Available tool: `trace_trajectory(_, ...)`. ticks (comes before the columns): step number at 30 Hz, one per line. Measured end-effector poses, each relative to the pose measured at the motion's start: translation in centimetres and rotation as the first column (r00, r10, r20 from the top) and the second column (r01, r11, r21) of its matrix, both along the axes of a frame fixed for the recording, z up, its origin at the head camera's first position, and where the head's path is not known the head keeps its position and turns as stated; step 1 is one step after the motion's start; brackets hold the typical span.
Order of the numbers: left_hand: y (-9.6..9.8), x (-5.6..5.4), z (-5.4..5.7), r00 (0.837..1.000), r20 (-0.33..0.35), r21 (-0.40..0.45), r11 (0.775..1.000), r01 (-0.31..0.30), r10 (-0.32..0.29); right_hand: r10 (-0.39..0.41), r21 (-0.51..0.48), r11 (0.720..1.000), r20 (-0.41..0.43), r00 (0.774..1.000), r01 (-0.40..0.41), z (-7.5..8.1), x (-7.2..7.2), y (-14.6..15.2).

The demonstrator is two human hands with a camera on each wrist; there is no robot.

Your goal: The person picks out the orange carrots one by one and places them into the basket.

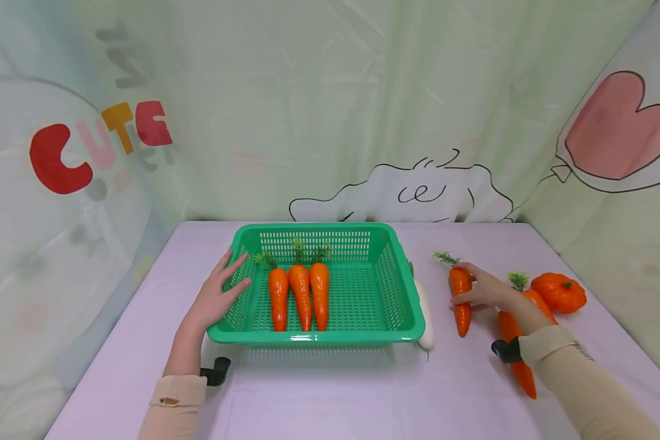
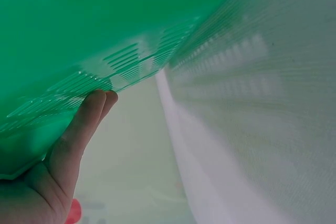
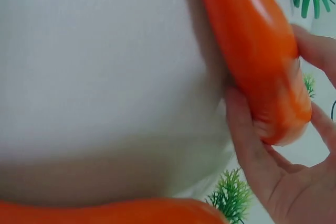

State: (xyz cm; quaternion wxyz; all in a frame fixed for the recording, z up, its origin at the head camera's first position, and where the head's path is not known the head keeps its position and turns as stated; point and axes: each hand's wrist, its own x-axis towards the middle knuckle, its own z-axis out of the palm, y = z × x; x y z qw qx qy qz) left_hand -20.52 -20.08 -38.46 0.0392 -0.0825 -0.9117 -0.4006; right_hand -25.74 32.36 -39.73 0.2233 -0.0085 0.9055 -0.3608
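Pale curtain w/ printed drawings stands behind a table covered w/ light cloth. On the table, approx. in the middle, is a green basket w/ three carrots inside, side by side, leaves to the far side and tips to the person.

R hand is at the right of the basket, well apart from it. It pinches one orange carrot btwn thumb and fingers, near the thick end; R wrist view shows this grip clearly. If the carrot is lifted a little or rests on the cloth, I cannot tell.

Main relation: from the R grip, the basket lies to the left, w/ a white radish btwn, just beside the basket's right wall. Long axis of the held carrot goes from far to near, leaves far, tip slightly to the right, so approx. parallel w/ the three in the basket.

L hand is at the opposite side, on the basket's left rim, fingers rather straight, touching but not curled round it. Pumpkin and two more carrots lie right of the held one, partly under the R forearm for these carrots.
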Motion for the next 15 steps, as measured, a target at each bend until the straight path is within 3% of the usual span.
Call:
trace_trajectory(8, -0.07, 0.0, -0.07, 1.0, 0.001, 0.002, 1.0, -0.003, 0.003, -0.017, -0.007, 1.0, 0.012, 1.0, 0.018, -0.2, -0.13, -0.16)
trace_trajectory(15, 0.01, 0.02, -0.04, 1.0, 0.0, 0.003, 1.0, -0.001, 0.001, -0.078, -0.074, 0.994, 0.04, 0.996, 0.081, -0.09, 0.04, 0.14)
